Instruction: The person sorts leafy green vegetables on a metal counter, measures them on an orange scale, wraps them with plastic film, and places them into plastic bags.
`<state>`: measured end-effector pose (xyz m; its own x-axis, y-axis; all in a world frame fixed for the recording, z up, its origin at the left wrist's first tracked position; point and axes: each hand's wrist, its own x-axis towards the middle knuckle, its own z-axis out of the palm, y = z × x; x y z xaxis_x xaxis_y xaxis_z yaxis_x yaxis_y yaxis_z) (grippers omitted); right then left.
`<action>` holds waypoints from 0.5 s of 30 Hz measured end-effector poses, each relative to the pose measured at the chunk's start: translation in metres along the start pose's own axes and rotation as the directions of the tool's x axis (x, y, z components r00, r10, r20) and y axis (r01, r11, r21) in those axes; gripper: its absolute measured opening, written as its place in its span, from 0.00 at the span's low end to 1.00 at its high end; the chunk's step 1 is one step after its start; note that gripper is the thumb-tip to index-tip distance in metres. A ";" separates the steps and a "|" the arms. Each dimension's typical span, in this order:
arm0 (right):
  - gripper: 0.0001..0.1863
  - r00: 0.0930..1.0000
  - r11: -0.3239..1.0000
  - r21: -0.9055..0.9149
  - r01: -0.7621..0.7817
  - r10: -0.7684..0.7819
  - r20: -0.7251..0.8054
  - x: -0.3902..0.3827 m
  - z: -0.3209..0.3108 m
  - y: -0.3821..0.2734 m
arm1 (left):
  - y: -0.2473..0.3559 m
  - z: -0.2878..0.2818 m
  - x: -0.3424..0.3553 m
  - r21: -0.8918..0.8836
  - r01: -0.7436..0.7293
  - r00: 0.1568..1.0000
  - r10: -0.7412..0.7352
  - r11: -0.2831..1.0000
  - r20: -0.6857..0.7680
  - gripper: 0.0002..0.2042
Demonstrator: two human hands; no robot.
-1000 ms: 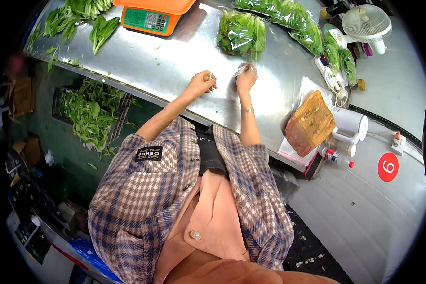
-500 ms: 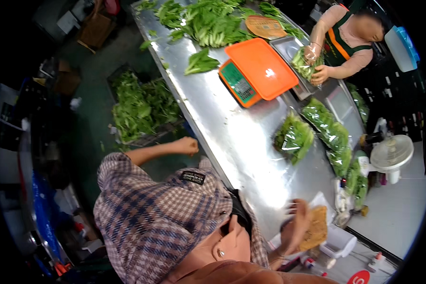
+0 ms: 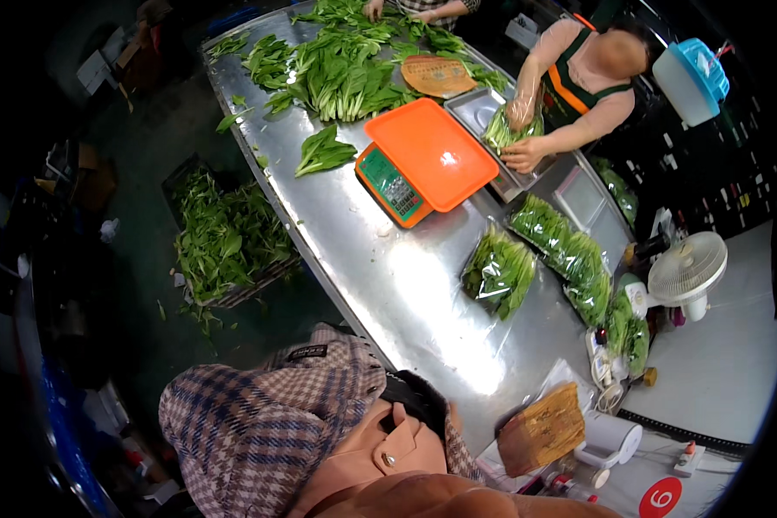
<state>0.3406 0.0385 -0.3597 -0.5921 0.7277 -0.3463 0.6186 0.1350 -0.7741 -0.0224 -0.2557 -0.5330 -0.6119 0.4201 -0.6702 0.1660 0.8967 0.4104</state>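
Neither of my hands shows now; only my checked sleeve (image 3: 250, 414) and jacket front are seen at the lower left, beside the table's near edge. On the metal table (image 3: 380, 302) stands an orange scale (image 3: 432, 155) with a green keypad panel. Right of it lies a clear bag of leafy greens (image 3: 500, 272), with more bagged greens (image 3: 565, 255) beyond. A loose bunch of greens (image 3: 324, 151) rests left of the scale, and a large pile (image 3: 345, 73) covers the far end. A brown, worn-looking slab (image 3: 541, 429) sits at the near right corner.
Across the table a co-worker (image 3: 578, 86) handles greens in a clear bag over a metal tray (image 3: 475, 108). Another person's hands (image 3: 374, 10) reach in at the far end. A crate of greens (image 3: 233, 233) stands on the floor, left. A white fan (image 3: 686, 268) and pitcher (image 3: 609, 440) are right.
Both my hands have gone out of view: the left from beside the table edge, the right from over the brown slab. The view has shifted, and another person's hands now show at the far end.
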 end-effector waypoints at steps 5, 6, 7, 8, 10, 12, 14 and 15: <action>0.16 0.952 0.987 0.161 0.032 -0.079 0.295 0.045 0.051 -0.063 | 0.105 -0.006 0.013 -0.480 -0.286 0.956 0.280 0.829 -0.086 0.19; 0.15 0.927 0.978 0.204 0.032 -0.105 0.359 0.046 0.053 -0.067 | 0.135 -0.017 0.011 -0.269 -0.292 0.890 0.363 0.918 0.275 0.19; 0.15 0.898 0.968 0.250 0.026 -0.132 0.420 0.046 0.057 -0.072 | 0.152 -0.022 0.002 -0.232 -0.382 0.810 0.445 0.894 0.382 0.18; 0.15 0.897 0.968 0.248 0.034 -0.139 0.420 0.046 0.048 -0.081 | 0.160 -0.023 -0.008 -0.240 -0.445 0.768 0.506 0.863 0.393 0.18; 0.12 0.928 0.988 0.041 0.149 -0.154 0.340 0.048 0.017 -0.087 | 0.175 -0.031 -0.023 -0.260 -0.564 0.670 0.619 0.784 0.410 0.17; 0.11 0.955 0.963 0.052 0.266 -0.271 0.118 0.057 -0.055 -0.110 | 0.183 -0.045 -0.033 -0.283 -0.650 0.583 0.702 0.705 0.409 0.16; 0.24 0.809 0.793 0.183 0.582 -0.542 -0.226 0.060 -0.135 -0.195 | 0.187 -0.062 -0.053 -0.254 -0.621 0.612 0.662 0.741 0.434 0.15; 0.27 0.637 0.583 0.257 0.771 -0.716 -0.286 0.050 -0.164 -0.252 | 0.202 -0.076 -0.064 -0.233 -0.586 0.633 0.618 0.776 0.465 0.16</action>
<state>0.2398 0.1513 -0.0952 -0.6725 0.5588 0.4854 -0.2288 0.4667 -0.8543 -0.0081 -0.1122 -0.3601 0.0752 0.8856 -0.4583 0.3070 0.4168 0.8556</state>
